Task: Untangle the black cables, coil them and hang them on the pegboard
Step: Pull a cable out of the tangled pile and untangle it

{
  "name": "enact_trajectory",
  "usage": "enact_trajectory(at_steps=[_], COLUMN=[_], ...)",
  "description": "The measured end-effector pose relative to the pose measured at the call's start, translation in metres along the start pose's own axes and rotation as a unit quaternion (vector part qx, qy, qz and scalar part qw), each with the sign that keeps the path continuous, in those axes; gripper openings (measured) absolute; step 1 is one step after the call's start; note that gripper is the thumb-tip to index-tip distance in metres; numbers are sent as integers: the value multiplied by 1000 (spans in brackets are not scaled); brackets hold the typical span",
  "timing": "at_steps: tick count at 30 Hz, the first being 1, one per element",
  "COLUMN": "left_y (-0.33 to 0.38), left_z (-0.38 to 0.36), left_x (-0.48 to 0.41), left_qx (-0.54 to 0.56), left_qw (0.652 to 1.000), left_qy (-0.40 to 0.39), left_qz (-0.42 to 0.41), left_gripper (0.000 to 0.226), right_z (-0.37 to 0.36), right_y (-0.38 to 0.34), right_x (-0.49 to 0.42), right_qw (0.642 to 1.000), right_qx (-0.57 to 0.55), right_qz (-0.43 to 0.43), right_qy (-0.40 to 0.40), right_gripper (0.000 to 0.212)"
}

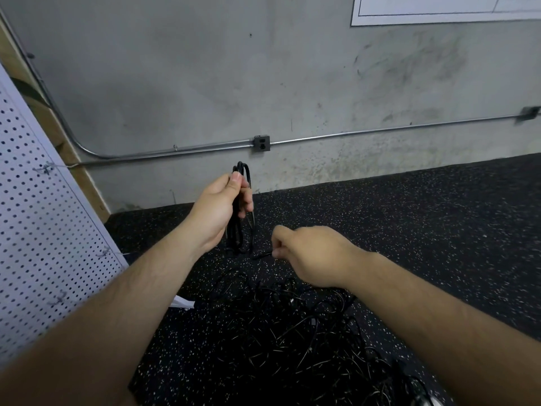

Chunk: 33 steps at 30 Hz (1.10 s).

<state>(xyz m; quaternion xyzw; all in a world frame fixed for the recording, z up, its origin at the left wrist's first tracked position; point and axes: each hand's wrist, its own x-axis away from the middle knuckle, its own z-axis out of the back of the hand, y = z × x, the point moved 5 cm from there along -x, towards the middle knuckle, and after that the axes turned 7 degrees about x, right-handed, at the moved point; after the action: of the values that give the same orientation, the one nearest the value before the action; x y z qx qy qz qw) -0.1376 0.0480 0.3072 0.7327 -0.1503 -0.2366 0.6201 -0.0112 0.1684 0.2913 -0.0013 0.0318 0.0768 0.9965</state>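
While the left hand [219,209] grips a coiled cable [237,238] above the tangled cables [292,332], the right hand [310,254], also above them, pinches the coil's loose end [261,255].

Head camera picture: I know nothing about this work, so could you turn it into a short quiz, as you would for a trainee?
1. Which hand grips the coiled black cable?
2. True or false: the tangled heap of thin black cables lies on a wooden table.
3. The fingers of the right hand pinch: A. the coiled cable's loose end; B. a metal hook; C. nothing at all.

Key
1. The left hand.
2. False: the heap lies on the speckled black rubber floor.
3. A.
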Motion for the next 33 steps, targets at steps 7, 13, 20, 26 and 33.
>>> enact_trajectory(at_steps=[7, 13, 20, 26, 33], left_y=[-4, -9, -14, -4, 27], left_z=[-25, -33, -42, -14, 16], left_x=[15, 18, 16, 3, -7], left_qx=[-139, -262, -32, 64, 240], left_qw=[987, 959, 988, 993, 969], left_qy=[-71, -97, -98, -46, 39], left_qz=[23, 54, 111, 90, 35], left_gripper=[30, 32, 31, 33, 32], right_z=[14, 23, 20, -20, -56], right_y=[10, 30, 53, 80, 73], right_x=[-4, -4, 4, 13, 13], right_qw=[991, 975, 950, 910, 908], right_qx=[33, 6, -214, -382, -395], right_qz=[-73, -173, -120, -136, -137], right_qy=[108, 141, 193, 81, -6], right_gripper=[56, 66, 35, 23, 28])
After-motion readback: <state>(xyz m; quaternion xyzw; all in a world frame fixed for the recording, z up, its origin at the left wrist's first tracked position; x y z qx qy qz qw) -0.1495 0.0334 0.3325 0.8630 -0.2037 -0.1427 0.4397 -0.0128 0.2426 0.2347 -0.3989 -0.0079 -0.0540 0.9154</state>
